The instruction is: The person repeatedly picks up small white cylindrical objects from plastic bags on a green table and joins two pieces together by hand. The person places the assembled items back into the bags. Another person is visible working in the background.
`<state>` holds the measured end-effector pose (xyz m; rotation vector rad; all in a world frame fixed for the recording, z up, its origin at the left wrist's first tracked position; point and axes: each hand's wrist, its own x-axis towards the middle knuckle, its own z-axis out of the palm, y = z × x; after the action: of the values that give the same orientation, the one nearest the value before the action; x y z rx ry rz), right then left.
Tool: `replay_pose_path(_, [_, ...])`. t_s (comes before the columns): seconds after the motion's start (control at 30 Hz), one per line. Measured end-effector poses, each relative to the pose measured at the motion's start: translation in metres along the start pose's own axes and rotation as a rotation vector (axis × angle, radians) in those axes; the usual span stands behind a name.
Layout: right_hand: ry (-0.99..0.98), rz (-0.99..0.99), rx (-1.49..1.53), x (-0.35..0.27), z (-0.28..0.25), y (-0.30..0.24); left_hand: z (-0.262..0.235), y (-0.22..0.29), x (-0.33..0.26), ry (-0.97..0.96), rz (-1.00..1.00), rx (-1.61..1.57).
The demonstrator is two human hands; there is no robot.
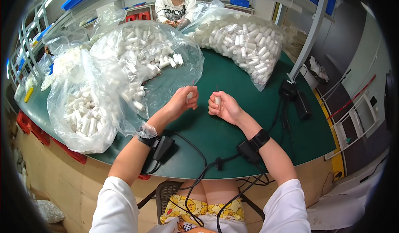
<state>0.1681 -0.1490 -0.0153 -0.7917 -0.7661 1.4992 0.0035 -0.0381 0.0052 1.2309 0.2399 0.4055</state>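
Observation:
Over the green table (178, 146), my left hand (181, 102) is closed around a small white plastic cylinder (189, 95). Opposite it, a little to the right, my right hand (227, 108) grips a white-handled tool (217, 100) with a thin dark pin pointing up. The two hands are apart, with a short gap between them. Just beyond my left hand spreads the mouth of a clear plastic bag (192, 62), where several white cylinders with metal ends (174, 61) lie loose. Closer on the left, an open bag holds plain white cylinders (86, 123).
A bulging bag of white cylinders (249, 46) stands at the far right. A black power adapter (302, 104) and cables lie near the right table edge, beside a grey metal post (311, 38). Another person (176, 6) sits across the table. Cables hang from both my wrists.

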Motion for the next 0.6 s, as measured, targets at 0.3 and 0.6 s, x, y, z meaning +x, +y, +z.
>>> replay_pose_path(0.3, [0.028, -0.090, 0.079, -0.005, 0.002, -0.006, 0.002, 0.005, 0.000, -0.030, 0.116, -0.190])
replay_pose_path(0.6, [0.077, -0.182, -0.182, -0.002, 0.003, 0.002, 0.007, -0.001, 0.002, 0.072, 0.117, -0.071])
